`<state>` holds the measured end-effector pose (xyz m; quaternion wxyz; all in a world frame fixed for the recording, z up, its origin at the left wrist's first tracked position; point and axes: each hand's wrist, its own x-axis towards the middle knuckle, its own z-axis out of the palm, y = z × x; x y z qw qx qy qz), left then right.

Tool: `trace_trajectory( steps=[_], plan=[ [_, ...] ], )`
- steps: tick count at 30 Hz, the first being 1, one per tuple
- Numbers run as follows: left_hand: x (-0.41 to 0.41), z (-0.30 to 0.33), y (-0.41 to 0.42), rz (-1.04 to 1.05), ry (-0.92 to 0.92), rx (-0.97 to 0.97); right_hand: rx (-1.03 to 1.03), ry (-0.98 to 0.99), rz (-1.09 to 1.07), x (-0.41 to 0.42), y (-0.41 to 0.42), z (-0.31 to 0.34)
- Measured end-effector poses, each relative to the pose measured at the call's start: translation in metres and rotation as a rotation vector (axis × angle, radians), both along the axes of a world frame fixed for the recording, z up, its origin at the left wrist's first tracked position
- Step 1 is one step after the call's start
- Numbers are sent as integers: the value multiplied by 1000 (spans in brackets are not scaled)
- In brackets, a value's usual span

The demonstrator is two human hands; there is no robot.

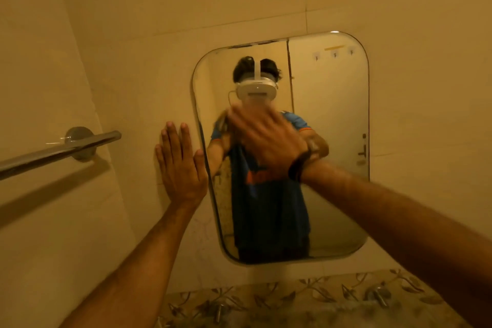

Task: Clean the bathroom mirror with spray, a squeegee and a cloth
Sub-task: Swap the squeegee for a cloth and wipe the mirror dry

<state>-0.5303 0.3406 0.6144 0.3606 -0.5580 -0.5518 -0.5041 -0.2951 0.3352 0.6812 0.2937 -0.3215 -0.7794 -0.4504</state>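
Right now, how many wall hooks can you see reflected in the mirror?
3. They sit in a row in the mirror's upper right reflection: left hook, middle hook, right hook. More could lie outside the reflected area.

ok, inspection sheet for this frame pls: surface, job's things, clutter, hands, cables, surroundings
Surface: mirror on tiled wall, rounded corners.
Job's things: something dark, likely a cloth, shows at the right hand, blurred; no spray or squeegee seen.
Clutter: nothing seen.
Hands: left hand flat on the wall beside the mirror; right hand against the glass, motion-blurred, grip unclear; dark wristband.
Cables: nothing seen.
Surroundings: chrome rail at left, patterned tile strip below.
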Motion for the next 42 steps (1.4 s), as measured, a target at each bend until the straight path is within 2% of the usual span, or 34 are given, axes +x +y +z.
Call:
trace_trajectory(
  steps=[3, 6, 9, 14, 17, 19, 23, 28, 30, 33, 35, 37, 40, 42],
  plan=[
    [-2, 2, -2, -24, 27, -4, 80, 240, -49, -4, -5, 82],
    [-8, 11, -6, -31, 14, -11, 121, 242, -83, -13, -5, 90],
    [-9, 36, -10, -40, -25, 21, 120, 121, -65, -14, -6, 59],
    [-2, 81, -14, -94, -25, 95, 59, -286, -45, -20, -5, -11],
    [0, 84, -7, -80, -18, 58, 60, -358, -46, -17, 0, -2],
    [0, 81, -1, -62, -16, 36, 57, -276, -44, -17, -5, 33],
    [2, 79, 5, -26, -32, 59, 104, 70, -106, -28, -11, 111],
    [-1, 79, 7, -33, -17, 83, 155, 73, -120, -47, -6, 125],
    [-1, 77, 7, -29, -11, 98, 166, -13, -89, -52, -4, 112],
    [-3, 75, 10, -13, 19, 109, 145, -260, -67, -58, 0, 100],
    [-3, 77, 11, -16, 14, 118, 168, -302, -96, -52, 1, 115],
    [-2, 78, 8, -44, -2, 119, 152, -178, -104, -39, -3, 135],
    [0, 78, 5, -64, -8, 118, 69, 187, -104, -7, -9, 161],
    [2, 79, 5, -64, -31, 121, 78, 321, -112, 6, -8, 161]
  ],
)
